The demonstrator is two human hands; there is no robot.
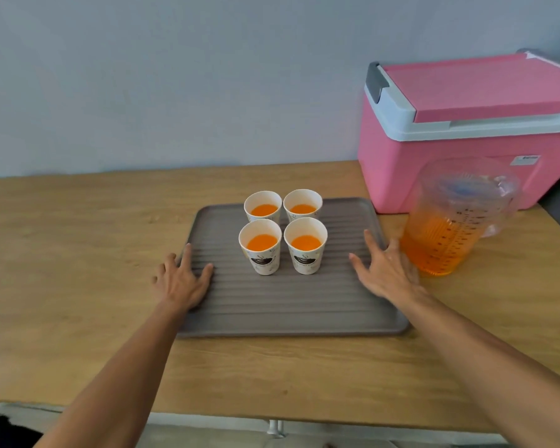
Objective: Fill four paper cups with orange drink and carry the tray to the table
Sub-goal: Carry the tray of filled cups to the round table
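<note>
Four white paper cups with dark printed logos stand upright in a tight two-by-two cluster on the far half of a grey ribbed plastic tray (288, 305). All four hold orange drink: the near left cup (263, 265), the near right cup (305, 263), the far left cup (262, 198) and the far right cup (303, 196). The tray lies flat on a light wooden bench (78, 240).

The left grip (180, 281), a bare hand, rests palm down on the tray's left rim. Its fingers are spread and straight, with the thumb on the ribbed surface and the outer fingers past the edge. The right grip (385, 273) lies the same way on the right rim, fingers splayed and clasping nothing.

Just beside the right grip's outer fingers stands a clear plastic measuring pitcher (459, 221), with orange drink filling its lower part. Whether they touch cannot be told. Behind the pitcher, at the bench's far right, sits a pink cooler box with a pale grey lid frame (450, 150), against a plain grey-blue wall (175, 76).
</note>
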